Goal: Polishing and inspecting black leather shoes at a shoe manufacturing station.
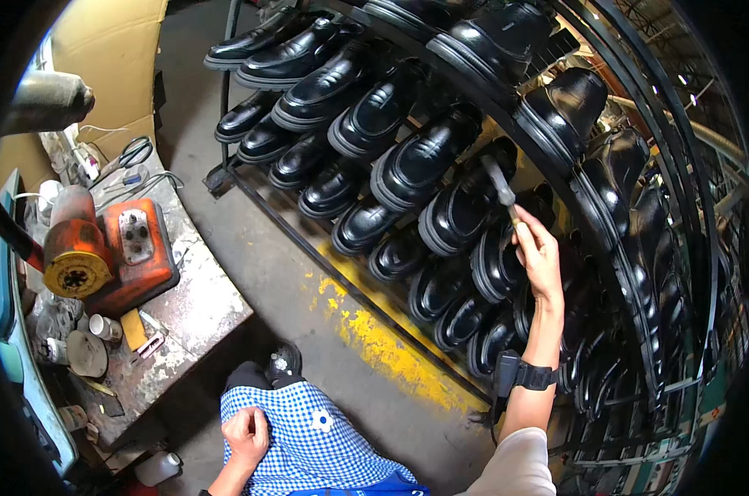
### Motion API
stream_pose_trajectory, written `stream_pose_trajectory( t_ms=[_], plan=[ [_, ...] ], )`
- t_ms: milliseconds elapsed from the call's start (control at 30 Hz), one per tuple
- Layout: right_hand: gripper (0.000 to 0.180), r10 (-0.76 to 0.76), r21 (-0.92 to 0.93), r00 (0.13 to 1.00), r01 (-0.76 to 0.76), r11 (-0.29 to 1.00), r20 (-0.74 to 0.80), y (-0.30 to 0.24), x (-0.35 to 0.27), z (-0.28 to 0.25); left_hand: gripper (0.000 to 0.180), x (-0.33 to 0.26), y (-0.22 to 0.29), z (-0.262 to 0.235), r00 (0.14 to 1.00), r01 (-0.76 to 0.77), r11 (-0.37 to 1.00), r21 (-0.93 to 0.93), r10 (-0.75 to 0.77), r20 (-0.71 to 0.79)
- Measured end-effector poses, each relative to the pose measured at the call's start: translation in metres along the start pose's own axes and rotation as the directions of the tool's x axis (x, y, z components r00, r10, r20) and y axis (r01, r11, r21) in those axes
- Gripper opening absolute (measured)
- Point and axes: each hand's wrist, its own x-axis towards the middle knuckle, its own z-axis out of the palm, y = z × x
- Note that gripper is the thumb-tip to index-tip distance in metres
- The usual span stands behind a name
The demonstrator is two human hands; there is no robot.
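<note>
Rows of glossy black shoes fill a rack on my right, and my right hand (538, 252) reaches in among them. It is closed around the thin handle of a small brush (500, 183) with a pale grey head. The brush head lies over a black shoe (455, 217) in the middle row; I cannot tell whether it touches the leather. My left hand (246, 434) is curled into a fist in front of the blue checked apron (296, 422), with nothing showing in it. A black band with a box is strapped to my right wrist.
The shoe rack's dark frame (341, 293) stands on a grey floor with worn yellow paint (383, 351). At the left, a stained workbench (213, 293) carries an orange bench machine (139, 248), scissors (135, 153), a cup and a yellow block. A white bottle (158, 469) stands below.
</note>
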Motion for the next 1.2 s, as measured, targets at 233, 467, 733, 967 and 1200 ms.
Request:
stream_pose_trajectory(
  t_ms=[233,467,733,967,1200],
  plan=[
    [0.026,-0.158,-0.216,0.987,0.16,0.963,0.027,-0.012,0.04,0.053,0.009,0.001,0.0,0.002,0.999,0.001,1.0,-0.022,-0.002,-0.037],
    [0.023,-0.356,-0.593,0.908,0.414,0.691,0.219,-0.063,0.024,0.087,0.008,0.002,-0.003,-0.001,0.999,0.024,0.998,-0.049,-0.026,-0.035],
    [0.021,-0.506,-0.818,0.831,0.448,0.362,0.231,-0.087,0.033,0.095,0.01,0.004,-0.005,-0.004,0.999,-0.006,0.998,-0.06,0.004,-0.033],
    [0.021,-0.356,-0.844,0.895,0.397,0.361,0.268,-0.079,0.088,0.078,0.007,0.002,-0.006,-0.004,0.999,0.0,0.997,-0.074,-0.004,-0.043],
    [0.016,-0.526,-0.819,0.797,0.495,0.289,0.296,-0.067,0.106,0.081,0.008,-0.001,-0.008,-0.001,0.997,0.033,0.991,-0.128,-0.041,-0.064]
  ],
)
